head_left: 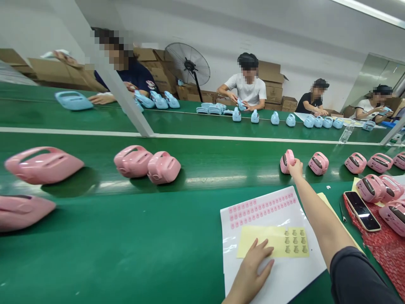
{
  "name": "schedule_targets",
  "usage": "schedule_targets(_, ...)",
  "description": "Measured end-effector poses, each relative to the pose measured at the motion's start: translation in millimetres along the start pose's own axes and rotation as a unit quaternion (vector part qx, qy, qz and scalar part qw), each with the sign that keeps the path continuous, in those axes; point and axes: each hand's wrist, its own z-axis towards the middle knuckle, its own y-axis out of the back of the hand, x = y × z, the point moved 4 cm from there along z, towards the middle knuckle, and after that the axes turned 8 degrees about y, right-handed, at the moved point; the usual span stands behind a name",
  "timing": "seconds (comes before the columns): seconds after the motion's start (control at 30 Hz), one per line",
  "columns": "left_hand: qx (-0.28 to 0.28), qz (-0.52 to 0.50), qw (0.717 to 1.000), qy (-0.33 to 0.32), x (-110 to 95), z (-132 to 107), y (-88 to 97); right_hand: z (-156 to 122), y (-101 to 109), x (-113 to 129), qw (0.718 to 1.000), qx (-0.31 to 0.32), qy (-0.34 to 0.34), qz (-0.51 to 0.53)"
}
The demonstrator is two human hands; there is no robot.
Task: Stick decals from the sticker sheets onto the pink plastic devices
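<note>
My right hand (295, 167) reaches far out over the green belt (126, 236) and grips a small pink toy case (286, 161) standing on it. My left hand (253, 264) lies flat, fingers spread, on a yellow sticker sheet (272, 241) that rests on a larger white sheet with rows of pink stickers (262, 209). More pink cases stand on the belt to the right (318, 163) and to the left (146, 164).
A phone (362, 210) lies on red cloth (386, 249) at the right beside several pink cases (376, 188). Large pink shells (42, 164) sit at the left. Across a white divider, several people handle blue cases (255, 117). A fan (187, 64) and cardboard boxes stand behind.
</note>
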Motion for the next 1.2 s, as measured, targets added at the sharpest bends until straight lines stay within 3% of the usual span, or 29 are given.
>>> schedule_targets(0.1, -0.044, 0.024, 0.999, -0.009, -0.9, 1.6, 0.4, -38.1, 7.9, -2.6, 0.996, 0.053, 0.069, -0.011)
schedule_targets(0.23, -0.054, 0.051, 0.997, -0.022, -4.3, 3.3, 0.0, -119.6, 15.4, -8.9, 0.979, 0.133, 0.154, -0.03)
schedule_targets(0.33, -0.052, 0.067, 0.996, -0.026, -6.3, 4.1, 0.4, -170.6, 17.8, -15.9, 0.961, 0.154, 0.21, -0.09)
schedule_targets(0.4, -0.05, 0.08, 0.995, -0.028, -7.4, 4.3, 0.5, -188.7, 16.3, -18.6, 0.948, 0.162, 0.243, -0.13)
schedule_targets(0.5, -0.047, 0.097, 0.994, -0.031, -9.2, 4.5, 0.2, -193.7, 12.2, -19.5, 0.951, 0.176, 0.235, -0.093)
schedule_targets(0.63, -0.033, 0.112, 0.993, -0.025, -11.5, 5.2, -1.0, -186.4, 8.1, -19.1, 0.966, 0.208, 0.147, 0.036)
schedule_targets(0.9, -0.003, 0.102, 0.994, 0.028, -15.3, 9.0, -1.8, -180.5, 10.8, -26.9, 0.959, 0.246, 0.036, 0.139)
schedule_targets(1.07, 0.014, 0.073, 0.996, 0.056, -16.6, 8.0, -3.6, -175.2, 17.0, -31.7, 0.955, 0.227, -0.046, 0.183)
schedule_targets(1.2, 0.016, 0.013, 0.997, 0.077, -17.5, 2.3, -2.2, -178.8, 20.0, -21.1, 0.964, 0.172, -0.06, 0.195)
